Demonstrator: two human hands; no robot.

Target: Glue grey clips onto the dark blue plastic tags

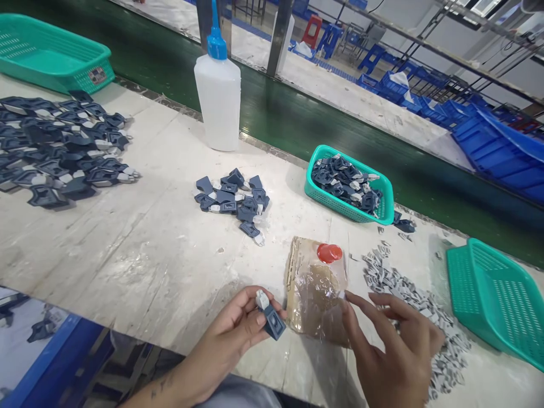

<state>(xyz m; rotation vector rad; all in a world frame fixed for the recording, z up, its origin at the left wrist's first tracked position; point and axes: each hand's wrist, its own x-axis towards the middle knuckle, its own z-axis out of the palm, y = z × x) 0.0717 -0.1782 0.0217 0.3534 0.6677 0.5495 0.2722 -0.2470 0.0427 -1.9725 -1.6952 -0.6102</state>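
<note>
My left hand (238,323) is closed around a dark blue-grey plastic part (272,323), which has a light grey piece (262,300) at its upper end. My right hand (391,340) pinches a small whitish piece (341,294) between thumb and forefinger, over the right side of a cardboard pad (293,283). A clear, shiny, wet-looking layer covers the pad, and a red cap (329,253) lies at its far edge. Beyond my right hand spreads a heap of small light grey pieces (425,306). Several dark parts with grey ends form a small group (232,195) beyond my left hand.
A white squeeze bottle (219,102) with a blue nozzle stands at the table's back edge. A large pile of dark parts (63,141) lies left. Green baskets stand at far left (55,56), back (348,209), holding dark parts, and right (488,300). A green belt (280,124) runs behind.
</note>
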